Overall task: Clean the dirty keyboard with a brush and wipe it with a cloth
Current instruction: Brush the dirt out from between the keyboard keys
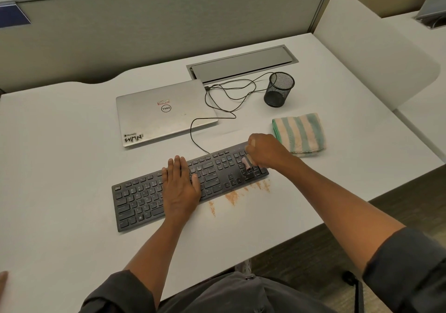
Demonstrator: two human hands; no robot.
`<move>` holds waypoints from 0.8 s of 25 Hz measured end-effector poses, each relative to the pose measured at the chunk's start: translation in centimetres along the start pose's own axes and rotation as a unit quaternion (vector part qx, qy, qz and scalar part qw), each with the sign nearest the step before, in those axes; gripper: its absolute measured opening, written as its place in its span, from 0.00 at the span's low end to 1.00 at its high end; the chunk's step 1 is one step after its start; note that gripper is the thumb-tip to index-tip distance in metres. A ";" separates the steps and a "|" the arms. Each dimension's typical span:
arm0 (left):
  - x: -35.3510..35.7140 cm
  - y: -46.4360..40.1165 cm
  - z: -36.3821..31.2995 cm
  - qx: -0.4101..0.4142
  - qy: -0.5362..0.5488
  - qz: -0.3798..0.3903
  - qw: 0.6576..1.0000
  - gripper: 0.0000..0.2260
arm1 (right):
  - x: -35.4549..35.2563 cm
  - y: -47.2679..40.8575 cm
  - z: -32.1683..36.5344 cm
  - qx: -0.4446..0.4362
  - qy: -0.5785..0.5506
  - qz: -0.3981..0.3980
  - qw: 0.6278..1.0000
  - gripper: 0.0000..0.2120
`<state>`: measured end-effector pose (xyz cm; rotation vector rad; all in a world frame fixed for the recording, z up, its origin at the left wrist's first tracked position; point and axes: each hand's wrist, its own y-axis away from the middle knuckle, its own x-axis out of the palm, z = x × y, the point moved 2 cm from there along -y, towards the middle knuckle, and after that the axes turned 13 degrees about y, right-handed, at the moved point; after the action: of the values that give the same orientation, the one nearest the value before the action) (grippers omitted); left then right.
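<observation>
A black keyboard (pixel 144 199) lies slanted across the white desk (pixel 60 167). My left hand (pixel 181 184) rests flat on its middle keys with the fingers straight. My right hand (pixel 264 152) grips a small brush (pixel 246 163) over the number pad at the keyboard's right end; the brush is blurred and mostly hidden under the fist. Orange-brown dust (pixel 233 196) lies in streaks on the desk just in front of the keyboard. A folded cloth (pixel 300 132) with green and cream stripes lies to the right, just behind my right hand.
A closed silver laptop (pixel 164 112) sits behind the keyboard, with the black cable (pixel 229 95) looping beside it. A black mesh pen cup (pixel 278 89) stands at the back right. A grey cable hatch (pixel 241 64) is set in the desk. The desk edge runs close on the right.
</observation>
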<state>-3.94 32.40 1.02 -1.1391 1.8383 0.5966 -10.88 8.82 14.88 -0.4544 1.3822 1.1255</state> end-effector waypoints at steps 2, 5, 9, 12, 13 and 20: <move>0.0 0.0 0.0 -0.001 0.000 0.000 1.000 0.32 | 0.4 0.3 -0.1 -0.006 0.032 0.050 0.998 0.16; 0.0 0.0 0.0 -0.001 -0.005 0.003 1.000 0.32 | 0.2 0.3 -0.5 0.002 0.035 0.100 0.994 0.17; 0.0 -0.1 -0.1 -0.002 -0.002 0.001 1.000 0.31 | -0.9 0.2 -1.4 0.015 0.096 0.012 0.995 0.12; 0.0 0.0 0.0 -0.003 -0.004 0.004 1.000 0.31 | 0.2 0.5 -0.8 -0.038 0.178 0.050 0.982 0.12; 0.0 0.0 0.0 -0.004 -0.005 0.005 1.000 0.31 | 0.5 0.7 -0.5 -0.074 0.193 0.074 0.976 0.11; -0.1 0.0 -0.2 -0.006 -0.007 0.004 1.000 0.32 | -1.7 0.4 -0.7 -0.031 0.039 0.066 0.997 0.03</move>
<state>-3.97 32.31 1.19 -1.1339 1.8306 0.6201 -11.28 7.84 16.45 -0.4620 1.4646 1.2728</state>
